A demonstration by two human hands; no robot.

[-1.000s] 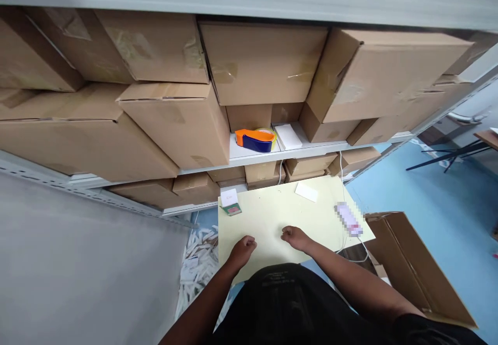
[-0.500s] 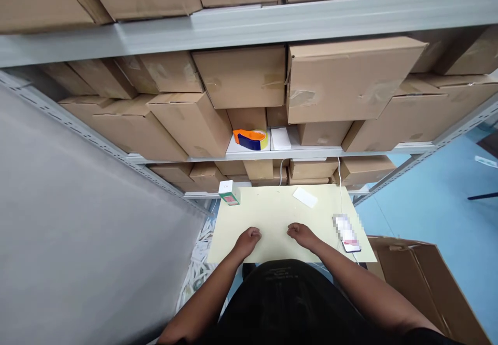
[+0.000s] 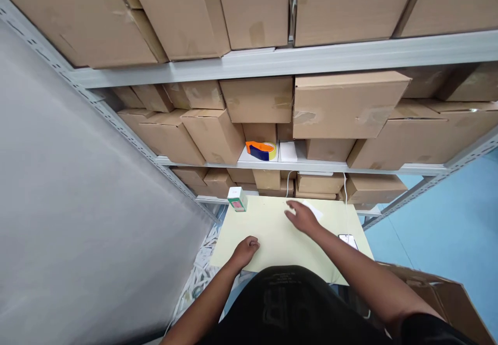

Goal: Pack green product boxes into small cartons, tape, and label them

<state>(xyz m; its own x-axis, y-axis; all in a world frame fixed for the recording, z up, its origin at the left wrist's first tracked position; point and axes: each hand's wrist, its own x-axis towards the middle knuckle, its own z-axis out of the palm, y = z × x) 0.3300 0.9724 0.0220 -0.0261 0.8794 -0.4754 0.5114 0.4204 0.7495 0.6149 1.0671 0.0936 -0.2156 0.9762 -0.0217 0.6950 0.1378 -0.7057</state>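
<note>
My right hand (image 3: 301, 216) reaches over the far part of the pale yellow table (image 3: 272, 236). Its thumb and fingers are apart, and it holds nothing. It partly covers a white flat piece (image 3: 314, 211), perhaps paper; whether they touch I cannot tell. Near the table's front left edge, my left hand (image 3: 246, 251) is loosely curled, with nothing visible in it. A small white and green box (image 3: 237, 199) stands upright at the table's far left corner, beyond my left hand. To the right, my forearm partly hides a phone (image 3: 348, 240).
Shelves packed with cardboard boxes (image 3: 350, 101) rise behind the table. On one shelf lie an orange and blue tape dispenser (image 3: 261, 151) and a white stack (image 3: 288, 151). An open carton (image 3: 443, 293) is at the lower right, and a grey wall (image 3: 97, 220) stands left.
My right hand has moved forward toward the white flat piece, and its fingers have opened. My left hand stays curled near the front edge. The view has tilted up, showing more upper boxes.
</note>
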